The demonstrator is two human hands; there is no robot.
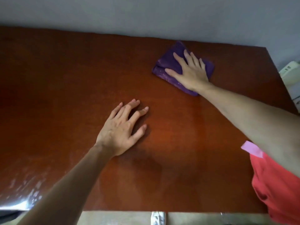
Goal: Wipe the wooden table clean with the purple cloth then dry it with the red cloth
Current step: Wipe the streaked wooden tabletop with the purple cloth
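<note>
On the wooden table [65, 95], right hand [190, 73] presses flat on purple cloth [168, 62].

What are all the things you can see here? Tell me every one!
table: one, reddish-brown wood, fills most of the view, with a shiny patch at its near left corner.
purple cloth: one, purple, folded, far right part of the table.
red cloth: one, red with a pink tag, near right edge of the table.
wall: one, grey, behind the table.
pale object: one, whitish, past the table's right edge; too unclear to name.
left hand: one, fingers spread, resting on the table.
right hand: one, flat, pressing on the purple cloth.
</note>
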